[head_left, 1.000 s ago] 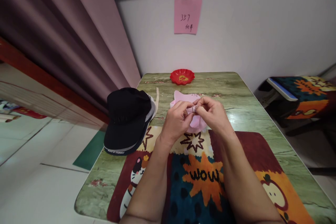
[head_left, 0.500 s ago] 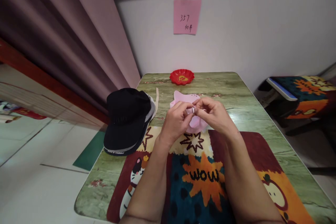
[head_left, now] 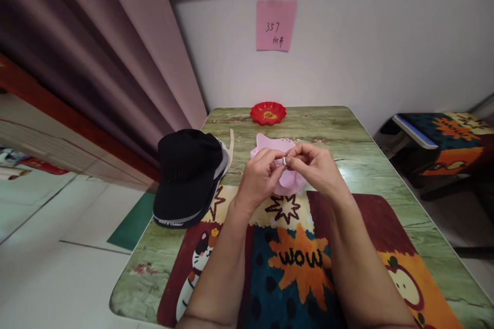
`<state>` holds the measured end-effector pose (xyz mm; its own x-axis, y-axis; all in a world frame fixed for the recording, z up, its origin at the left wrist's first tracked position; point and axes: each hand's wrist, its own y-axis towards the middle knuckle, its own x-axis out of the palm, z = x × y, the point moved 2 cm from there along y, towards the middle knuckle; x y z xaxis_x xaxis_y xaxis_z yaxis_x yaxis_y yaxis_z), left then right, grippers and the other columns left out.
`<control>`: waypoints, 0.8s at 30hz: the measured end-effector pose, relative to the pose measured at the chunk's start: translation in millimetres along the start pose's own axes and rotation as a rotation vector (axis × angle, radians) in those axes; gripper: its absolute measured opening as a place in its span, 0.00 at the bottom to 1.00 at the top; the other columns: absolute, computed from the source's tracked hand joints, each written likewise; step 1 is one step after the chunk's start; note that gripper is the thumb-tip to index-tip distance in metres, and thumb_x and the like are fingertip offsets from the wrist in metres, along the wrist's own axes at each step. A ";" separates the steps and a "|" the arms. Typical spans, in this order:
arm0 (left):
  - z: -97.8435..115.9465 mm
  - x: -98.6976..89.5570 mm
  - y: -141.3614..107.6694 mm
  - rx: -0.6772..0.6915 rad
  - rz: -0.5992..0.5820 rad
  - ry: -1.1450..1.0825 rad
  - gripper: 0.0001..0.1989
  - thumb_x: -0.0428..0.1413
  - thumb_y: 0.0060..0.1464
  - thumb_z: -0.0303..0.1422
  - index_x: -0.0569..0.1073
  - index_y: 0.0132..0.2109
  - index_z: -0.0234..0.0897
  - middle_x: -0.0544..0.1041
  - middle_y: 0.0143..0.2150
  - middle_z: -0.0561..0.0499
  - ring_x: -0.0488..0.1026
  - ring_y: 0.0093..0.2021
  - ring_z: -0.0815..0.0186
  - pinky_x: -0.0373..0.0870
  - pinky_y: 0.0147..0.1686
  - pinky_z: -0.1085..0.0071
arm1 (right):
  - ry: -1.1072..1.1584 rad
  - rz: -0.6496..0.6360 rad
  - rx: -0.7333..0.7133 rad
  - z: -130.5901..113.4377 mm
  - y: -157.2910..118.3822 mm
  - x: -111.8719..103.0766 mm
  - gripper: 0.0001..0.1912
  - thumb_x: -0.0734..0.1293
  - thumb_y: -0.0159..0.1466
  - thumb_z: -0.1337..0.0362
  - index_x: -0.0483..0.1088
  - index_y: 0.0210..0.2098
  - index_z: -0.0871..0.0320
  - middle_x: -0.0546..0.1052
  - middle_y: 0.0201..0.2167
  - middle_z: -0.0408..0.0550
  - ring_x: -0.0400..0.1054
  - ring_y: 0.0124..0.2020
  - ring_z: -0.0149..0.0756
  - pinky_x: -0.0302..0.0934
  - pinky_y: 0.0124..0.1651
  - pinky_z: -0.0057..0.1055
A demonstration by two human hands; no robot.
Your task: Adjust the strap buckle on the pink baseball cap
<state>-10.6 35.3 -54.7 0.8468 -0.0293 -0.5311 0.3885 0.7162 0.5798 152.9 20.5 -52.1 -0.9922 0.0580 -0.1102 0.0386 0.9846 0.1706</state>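
Observation:
Both my hands meet over a pink cap-like fabric item in the middle of the table. Between my fingertips is a small silvery buckle on a pink strap. My left hand pinches the strap on the buckle's left side. From the right, my right hand pinches the buckle between thumb and forefinger. The pink item lies behind and below my fingers, partly covered by them.
A black cap lies at the table's left edge. A red scalloped dish stands at the back. A colourful mat covers the front. A stool-like seat stands at the right.
My fingers have shifted very slightly around the buckle, which is tilted a little differently. The other objects lie as before.

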 end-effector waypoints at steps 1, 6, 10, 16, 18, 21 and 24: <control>0.1 0.0 0.0 0.000 -0.002 0.002 0.08 0.57 0.60 0.26 0.75 0.46 0.38 0.77 0.40 0.50 0.70 0.31 0.71 0.69 0.35 0.73 | -0.014 0.004 0.004 -0.1 -0.2 -0.1 0.06 0.72 0.56 0.62 0.73 0.29 0.58 0.77 0.26 0.44 0.69 0.28 0.32 0.61 0.31 0.28; -0.7 0.4 -0.5 0.017 -0.008 0.008 0.08 0.58 0.59 0.25 0.75 0.46 0.38 0.77 0.41 0.50 0.72 0.33 0.69 0.70 0.37 0.72 | -0.040 -0.008 0.001 0.4 -1.3 -2.2 0.08 0.73 0.56 0.61 0.76 0.29 0.59 0.78 0.26 0.45 0.70 0.28 0.33 0.63 0.32 0.29; -5.6 2.2 -0.9 0.013 0.009 0.003 0.08 0.57 0.60 0.26 0.75 0.46 0.38 0.77 0.40 0.50 0.73 0.34 0.68 0.71 0.38 0.71 | -0.019 -0.018 -0.041 5.3 1.4 -2.7 0.11 0.75 0.57 0.56 0.77 0.31 0.59 0.80 0.29 0.48 0.73 0.30 0.36 0.67 0.35 0.32; -16.2 0.8 0.4 -0.078 0.111 0.000 0.09 0.58 0.57 0.24 0.77 0.45 0.38 0.75 0.42 0.49 0.72 0.33 0.69 0.71 0.37 0.71 | -0.139 -0.103 -0.123 18.4 7.4 4.2 0.13 0.72 0.61 0.56 0.75 0.42 0.55 0.80 0.34 0.47 0.75 0.33 0.37 0.69 0.36 0.32; -17.5 -0.7 0.6 -0.114 0.136 -0.013 0.10 0.58 0.55 0.23 0.78 0.45 0.37 0.73 0.43 0.49 0.71 0.32 0.71 0.71 0.36 0.71 | -0.225 -0.116 -0.145 20.6 7.6 5.5 0.14 0.72 0.62 0.57 0.74 0.45 0.54 0.80 0.34 0.46 0.75 0.32 0.37 0.68 0.34 0.31; -17.0 -2.6 0.4 -0.156 0.141 -0.005 0.12 0.59 0.53 0.23 0.79 0.45 0.38 0.72 0.39 0.51 0.70 0.31 0.70 0.70 0.35 0.72 | -0.316 -0.075 -0.202 20.2 7.0 5.0 0.12 0.72 0.61 0.59 0.74 0.44 0.54 0.81 0.36 0.47 0.75 0.32 0.36 0.69 0.35 0.32; -16.2 -3.6 0.0 -0.195 0.102 -0.024 0.12 0.59 0.53 0.22 0.79 0.44 0.38 0.71 0.32 0.54 0.70 0.30 0.70 0.69 0.33 0.73 | -0.343 -0.068 -0.254 17.3 6.0 4.7 0.09 0.71 0.62 0.61 0.75 0.43 0.54 0.82 0.40 0.48 0.75 0.34 0.35 0.71 0.38 0.32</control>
<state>-19.6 46.7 -62.7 0.8875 0.0349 -0.4596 0.2250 0.8374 0.4981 150.5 29.5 -68.5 -0.8932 0.0881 -0.4410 -0.0984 0.9186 0.3827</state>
